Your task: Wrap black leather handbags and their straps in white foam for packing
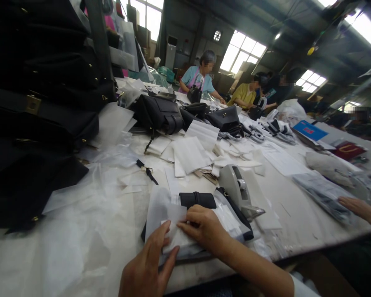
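Head view: near the tabletop's point(292, 206) front edge lies a black bag point(198, 200), partly wrapped in white sheets. Your right hand point(208, 229) pinches a small white sheet point(177, 213) over it; your left hand point(146, 264), thumb and fingers parted, is at the sheet's left side.

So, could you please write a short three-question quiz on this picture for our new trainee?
1. Which thing are the left hand and right hand touching? A: the buckled strap; B: the thin white sheet; C: the blue item.
2. True or false: in the picture, the tape dispenser stands to the right of the left hand.
3. Fill in the colour: the bags piled at the picture's left edge are mostly ____.

Key: 1. B; 2. true; 3. black.
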Demonstrator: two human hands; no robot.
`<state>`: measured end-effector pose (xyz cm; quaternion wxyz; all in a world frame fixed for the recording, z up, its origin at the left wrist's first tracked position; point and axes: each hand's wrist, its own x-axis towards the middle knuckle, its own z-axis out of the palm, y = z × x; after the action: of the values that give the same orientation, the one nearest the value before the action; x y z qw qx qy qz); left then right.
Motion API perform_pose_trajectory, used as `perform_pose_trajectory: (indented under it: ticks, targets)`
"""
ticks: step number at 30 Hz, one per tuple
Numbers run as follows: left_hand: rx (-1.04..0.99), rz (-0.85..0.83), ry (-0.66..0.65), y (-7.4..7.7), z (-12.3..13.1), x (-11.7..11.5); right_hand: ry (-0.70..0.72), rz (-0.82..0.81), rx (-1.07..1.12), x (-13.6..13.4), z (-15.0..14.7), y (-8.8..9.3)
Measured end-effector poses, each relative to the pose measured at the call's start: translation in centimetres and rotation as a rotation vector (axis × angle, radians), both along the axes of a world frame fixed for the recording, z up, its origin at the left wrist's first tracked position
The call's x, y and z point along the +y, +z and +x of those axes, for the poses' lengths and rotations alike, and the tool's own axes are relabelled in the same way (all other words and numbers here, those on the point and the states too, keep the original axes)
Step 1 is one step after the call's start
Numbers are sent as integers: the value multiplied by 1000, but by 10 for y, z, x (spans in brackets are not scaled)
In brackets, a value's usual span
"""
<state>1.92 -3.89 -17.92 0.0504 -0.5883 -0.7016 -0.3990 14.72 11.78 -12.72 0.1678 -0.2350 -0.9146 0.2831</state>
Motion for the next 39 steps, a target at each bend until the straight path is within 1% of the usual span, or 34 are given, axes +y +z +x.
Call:
perform_pose_trajectory:
  ticks: [3,7,11,16,20,23,26,29,31,33,35,37,39]
  targets:
    - [-47,-50,-6,5,-3,4,2,-2,-45,2,-2,-1]
    - [-39,-115,-21,8,-8,8,-64,-27,-119,3,-7,-4]
    - [120,-191,-23,12,-13,10,-123,-117,-129,6,-10,-8]
    - [295,-184,-162,20,-14,14,-170,-180,-123,12,-15,-12]
    - [432,-165,-207,25,-7,19,-191,-187,-122,14,-18,-13]
    - [540,-197,-254,23,-3,23,-212,-194,-142,16,-21,-13]
    - [619,-292,-260,18,-3,26,-271,-191,-190,19,-26,-13]
    - [629,-412,-271,14,-6,28,-327,-134,-213,22,-35,-12]
    - [609,-466,-292,15,-9,29,-349,-107,-198,22,-37,-7]
    - [581,-494,-315,18,-11,30,-364,-87,-171,23,-26,2]
    - [540,-504,-325,19,-12,30,-386,-67,-90,27,2,15]
    - [500,-509,-324,18,-13,30,-460,-35,46,34,47,29]
    - [470,-512,-321,14,-15,29,-628,-1,170,44,101,41]
